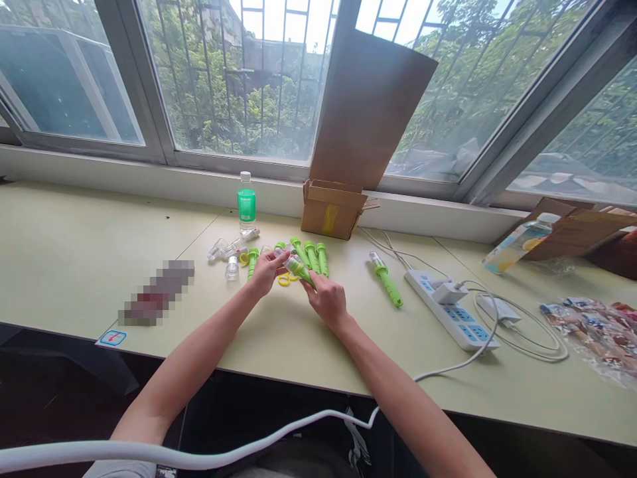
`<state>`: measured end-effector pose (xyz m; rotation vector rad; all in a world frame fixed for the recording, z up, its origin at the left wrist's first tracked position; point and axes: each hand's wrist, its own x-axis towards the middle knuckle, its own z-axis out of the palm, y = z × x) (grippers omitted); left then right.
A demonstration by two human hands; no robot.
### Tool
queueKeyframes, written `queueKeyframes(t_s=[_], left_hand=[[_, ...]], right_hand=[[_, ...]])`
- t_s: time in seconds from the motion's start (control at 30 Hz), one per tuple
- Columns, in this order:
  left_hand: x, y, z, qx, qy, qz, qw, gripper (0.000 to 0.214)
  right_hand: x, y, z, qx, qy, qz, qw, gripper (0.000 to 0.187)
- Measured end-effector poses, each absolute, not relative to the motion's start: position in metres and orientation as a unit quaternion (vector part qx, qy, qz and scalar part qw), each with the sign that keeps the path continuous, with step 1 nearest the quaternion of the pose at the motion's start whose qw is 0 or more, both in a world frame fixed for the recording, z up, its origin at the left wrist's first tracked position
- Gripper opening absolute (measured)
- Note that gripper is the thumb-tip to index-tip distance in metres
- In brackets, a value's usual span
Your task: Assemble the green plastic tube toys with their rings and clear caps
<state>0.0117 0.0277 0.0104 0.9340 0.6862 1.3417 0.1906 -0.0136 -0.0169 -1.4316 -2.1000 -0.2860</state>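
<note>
Above the table I hold a green light stick (300,269) with a clear plastic head, tilted between both hands. My left hand (266,273) pinches its clear end, and the fingers of my right hand (328,300) are wrapped round the green handle. Just behind lie several green handles (310,255) without clear heads. Yellow rings (284,280) rest on the table below my hands. To the left are several clear plastic heads (231,269), some with small white and red parts. Another green light stick (386,279) with a clear head lies apart on the right.
A bottle with a green label (246,206) and an open cardboard box (328,209) stand near the window. Right of my hands lies a white power strip (450,309) with cables. Farther right are a tilted drink bottle (520,244) and plastic-wrapped items (592,325). A white cable (223,458) crosses in front of me.
</note>
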Motion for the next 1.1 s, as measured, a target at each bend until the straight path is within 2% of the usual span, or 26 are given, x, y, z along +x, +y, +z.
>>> queueKeyframes(t_s=[0.2, 0.33, 0.47, 0.57, 0.7, 0.83, 0.97, 1.1], left_hand=[[0.008, 0.028, 0.011, 0.431, 0.309, 0.571, 0.627, 0.037], [0.005, 0.028, 0.013, 0.446, 0.308, 0.561, 0.626, 0.036], [0.002, 0.028, 0.015, 0.467, 0.28, 0.546, 0.637, 0.036], [0.002, 0.027, 0.016, 0.47, 0.262, 0.55, 0.639, 0.038], [0.007, 0.026, 0.014, 0.453, 0.271, 0.565, 0.634, 0.045], [0.014, 0.025, 0.009, 0.436, 0.32, 0.562, 0.626, 0.039], [0.019, 0.023, 0.006, 0.418, 0.348, 0.556, 0.629, 0.041], [0.02, 0.023, 0.007, 0.404, 0.352, 0.575, 0.619, 0.042]], right_hand=[[0.186, -0.017, -0.011, -0.524, -0.78, 0.038, 0.339, 0.039], [0.186, -0.017, -0.004, -0.495, -0.732, 0.272, 0.381, 0.043], [0.193, -0.015, 0.004, -0.446, -0.611, 0.562, 0.334, 0.046], [0.195, -0.014, 0.005, -0.427, -0.564, 0.628, 0.324, 0.047], [0.189, -0.014, -0.001, -0.457, -0.605, 0.538, 0.368, 0.047], [0.188, -0.012, -0.009, -0.524, -0.7, 0.255, 0.414, 0.046], [0.194, -0.01, -0.015, -0.581, -0.723, -0.003, 0.373, 0.038], [0.195, -0.01, -0.018, -0.581, -0.739, -0.108, 0.322, 0.038]])
